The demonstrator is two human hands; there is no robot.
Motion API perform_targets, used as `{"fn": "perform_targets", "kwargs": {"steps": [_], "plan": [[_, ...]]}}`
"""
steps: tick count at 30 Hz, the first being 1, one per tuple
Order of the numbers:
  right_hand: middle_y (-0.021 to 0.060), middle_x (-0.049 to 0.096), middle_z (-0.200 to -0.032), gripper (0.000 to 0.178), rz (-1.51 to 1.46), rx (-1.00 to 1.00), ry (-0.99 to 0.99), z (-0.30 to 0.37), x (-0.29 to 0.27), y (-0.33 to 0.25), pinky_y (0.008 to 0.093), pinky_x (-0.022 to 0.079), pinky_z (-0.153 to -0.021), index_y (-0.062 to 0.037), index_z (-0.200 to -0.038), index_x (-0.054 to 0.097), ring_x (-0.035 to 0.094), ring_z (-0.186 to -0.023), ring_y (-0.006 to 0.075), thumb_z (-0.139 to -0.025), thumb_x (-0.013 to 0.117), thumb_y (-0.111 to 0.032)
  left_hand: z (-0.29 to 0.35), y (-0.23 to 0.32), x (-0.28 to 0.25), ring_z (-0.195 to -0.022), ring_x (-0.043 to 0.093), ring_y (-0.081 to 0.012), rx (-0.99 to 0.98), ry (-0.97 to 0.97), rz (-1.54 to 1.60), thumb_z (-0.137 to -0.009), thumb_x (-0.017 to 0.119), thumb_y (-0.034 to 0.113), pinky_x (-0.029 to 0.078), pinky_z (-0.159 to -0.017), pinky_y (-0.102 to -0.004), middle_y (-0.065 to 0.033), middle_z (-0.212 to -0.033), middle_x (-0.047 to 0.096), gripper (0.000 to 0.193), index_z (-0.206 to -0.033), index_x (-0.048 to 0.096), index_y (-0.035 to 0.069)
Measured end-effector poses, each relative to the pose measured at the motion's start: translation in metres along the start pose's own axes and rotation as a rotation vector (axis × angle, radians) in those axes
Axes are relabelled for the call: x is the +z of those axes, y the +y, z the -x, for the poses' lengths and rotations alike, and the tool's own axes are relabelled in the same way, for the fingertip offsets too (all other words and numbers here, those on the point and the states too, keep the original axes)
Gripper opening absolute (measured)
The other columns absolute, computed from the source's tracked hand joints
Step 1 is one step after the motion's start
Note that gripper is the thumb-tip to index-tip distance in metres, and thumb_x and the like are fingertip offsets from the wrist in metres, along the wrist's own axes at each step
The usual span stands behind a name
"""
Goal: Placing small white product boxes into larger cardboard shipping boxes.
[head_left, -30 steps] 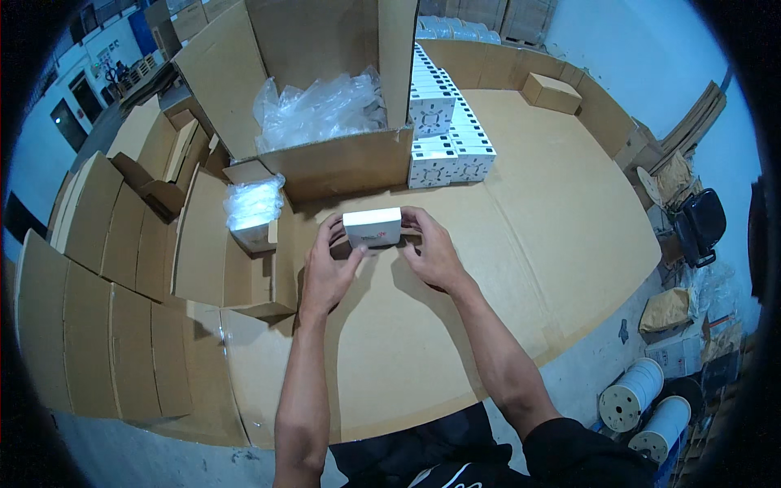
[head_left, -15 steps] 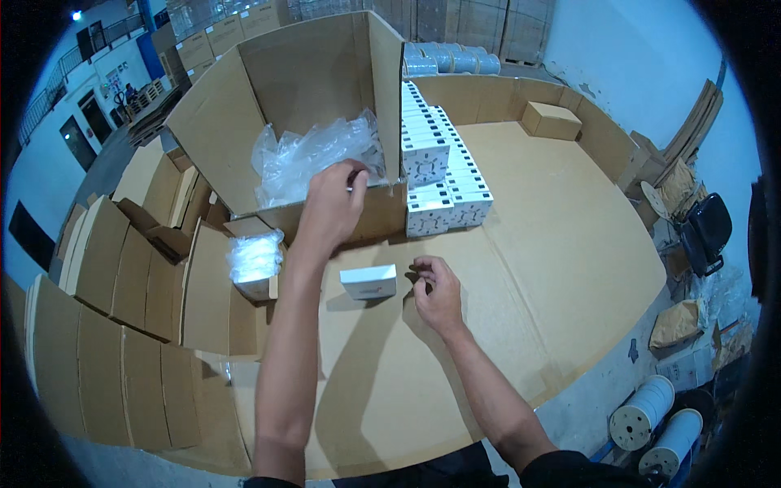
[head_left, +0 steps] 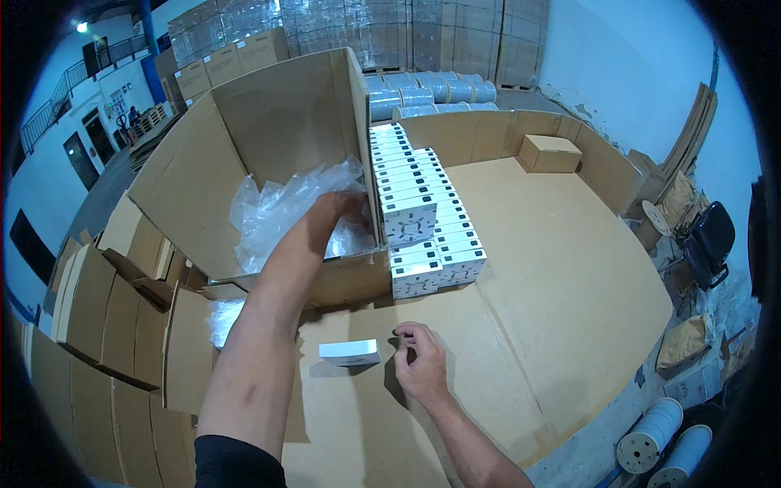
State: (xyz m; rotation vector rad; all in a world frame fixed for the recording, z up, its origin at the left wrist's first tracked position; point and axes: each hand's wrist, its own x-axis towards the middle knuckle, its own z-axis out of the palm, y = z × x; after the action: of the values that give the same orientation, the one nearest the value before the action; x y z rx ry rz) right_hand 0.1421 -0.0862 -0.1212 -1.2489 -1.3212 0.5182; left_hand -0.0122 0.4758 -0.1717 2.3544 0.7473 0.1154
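My left hand [head_left: 350, 206] reaches into a large open cardboard box [head_left: 350, 279] and is sunk among clear plastic bags [head_left: 277, 207]. Its fingers are hidden there, so their grip does not show. On the cardboard-covered table [head_left: 561, 268], a small white box [head_left: 350, 352] stands in front of the large box. Just to its right hovers my right hand [head_left: 421, 363], fingers loosely curled and apart, holding nothing and not touching the white box.
Stacked white boxes [head_left: 411, 224] stand against the large box's right side. Bagged items [head_left: 225, 320] sit in a carton at left, partly behind my left forearm. Brown cartons [head_left: 106, 325] line the left side. A small carton [head_left: 550, 154] lies at the far right; cable reels [head_left: 651, 435] are on the floor.
My left hand has gone deeper into the large box, among the bags. The view has tilted up, so things sit lower in the picture. My right hand stays beside the small white box.
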Motion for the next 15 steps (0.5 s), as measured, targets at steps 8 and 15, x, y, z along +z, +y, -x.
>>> {"fn": "perform_targets", "kwargs": {"steps": [8,15], "plan": [[0.0163,0.065,-0.108,0.027,0.142,0.087,0.048,-0.01,-0.024,0.035,0.0395,0.057,-0.087,0.0014,-0.106,0.06,0.068,-0.098,0.0323,-0.08,0.056,0.008,-0.093,0.04,0.094,-0.102,0.069,-0.0329,-0.1,0.066,0.023,-0.087,0.069,0.025,0.053,-0.087,-0.0465,-0.0177,-0.111,0.072,0.034,-0.117,0.07,0.008],[0.0162,0.064,-0.105,0.025,0.19,0.111,0.096,-0.007,-0.04,0.056,0.0421,0.055,-0.084,0.0001,-0.104,0.06,0.067,-0.096,0.0342,-0.08,0.057,0.006,-0.057,0.185,0.099,-0.098,0.069,-0.0312,0.059,-0.008,-0.615,-0.087,0.065,0.018,0.054,-0.082,-0.0441,-0.0168,-0.106,0.073,0.027,-0.111,0.073,0.009]]}}
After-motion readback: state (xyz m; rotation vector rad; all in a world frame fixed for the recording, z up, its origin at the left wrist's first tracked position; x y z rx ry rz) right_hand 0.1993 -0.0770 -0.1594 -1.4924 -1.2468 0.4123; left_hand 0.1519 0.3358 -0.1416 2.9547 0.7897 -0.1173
